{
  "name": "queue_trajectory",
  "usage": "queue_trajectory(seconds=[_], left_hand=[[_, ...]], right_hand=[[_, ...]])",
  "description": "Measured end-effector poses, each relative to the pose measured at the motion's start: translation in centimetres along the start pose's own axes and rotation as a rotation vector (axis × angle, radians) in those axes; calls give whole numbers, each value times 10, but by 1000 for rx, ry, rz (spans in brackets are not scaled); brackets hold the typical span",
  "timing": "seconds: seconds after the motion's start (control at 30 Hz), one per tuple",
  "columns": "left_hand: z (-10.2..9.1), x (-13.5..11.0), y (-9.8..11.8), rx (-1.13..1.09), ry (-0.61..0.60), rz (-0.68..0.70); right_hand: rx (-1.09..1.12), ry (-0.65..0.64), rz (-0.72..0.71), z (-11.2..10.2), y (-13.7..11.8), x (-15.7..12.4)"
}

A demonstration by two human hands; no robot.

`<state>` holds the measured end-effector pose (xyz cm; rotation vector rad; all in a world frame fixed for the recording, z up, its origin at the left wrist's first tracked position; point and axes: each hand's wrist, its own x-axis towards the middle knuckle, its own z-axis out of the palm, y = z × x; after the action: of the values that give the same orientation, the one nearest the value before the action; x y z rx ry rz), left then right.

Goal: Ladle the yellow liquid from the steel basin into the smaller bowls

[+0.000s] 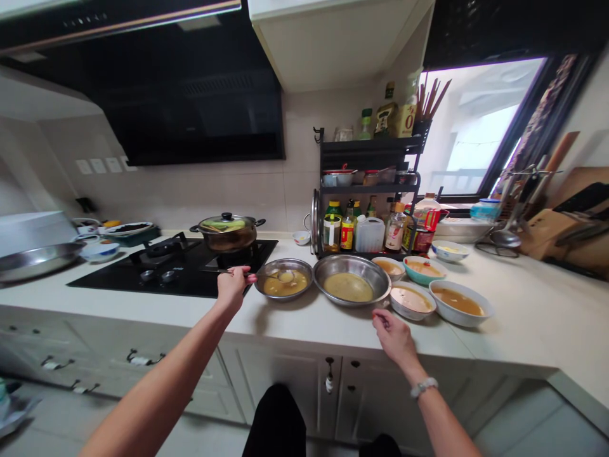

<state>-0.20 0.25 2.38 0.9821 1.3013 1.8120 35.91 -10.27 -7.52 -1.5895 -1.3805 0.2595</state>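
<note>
My left hand [231, 290] is closed around the handle of a metal spoon [272, 276]. The spoon reaches over the smaller steel bowl [266, 294], and its scoop is at the yellowish liquid inside. A larger steel basin [383, 274], with pale yellow liquid, stands just to the right. Near its front right edge, my right hand [394, 331] is held with curled fingers over the counter front, and nothing shows in it. Beside that hand are a white bowl [412, 315] of pale pinkish liquid and a larger white bowl [459, 317] of orange-brown liquid.
A lidded pot [227, 238] sits on the black cooktop [185, 289] at left. Behind the bowls stands a black rack [368, 189] with several bottles. A turquoise bowl [425, 279] and a knife block [545, 238] are farther right. Cabinets [285, 355] lie below the counter.
</note>
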Motion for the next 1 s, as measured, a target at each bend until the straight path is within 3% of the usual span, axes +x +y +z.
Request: queue_trajectory(seconds=[0.17,0.37,0.5,0.6,0.7,0.87,0.93,1.0], left_hand=[[19,-9,17,-67,-21,-14],[59,-28,33,-115,-113,-21],[87,-44,26,-57,-195,43],[99,-57,14,9,-332,146],[101,-73,5,154,-532,312],[89,-87,-1,334,-811,807],[82,-84,1,335,-806,891],[75,-75,5,313,-682,844]], right_hand=[[9,4,5,0,1,0],[10,1,3,0,1,0],[17,-2,-8,0,1,0],[14,4,-16,-1,0,0],[2,11,-18,-1,-1,-1],[5,14,-14,0,0,-1],[9,19,-14,0,0,-1],[14,16,-14,0,0,0]])
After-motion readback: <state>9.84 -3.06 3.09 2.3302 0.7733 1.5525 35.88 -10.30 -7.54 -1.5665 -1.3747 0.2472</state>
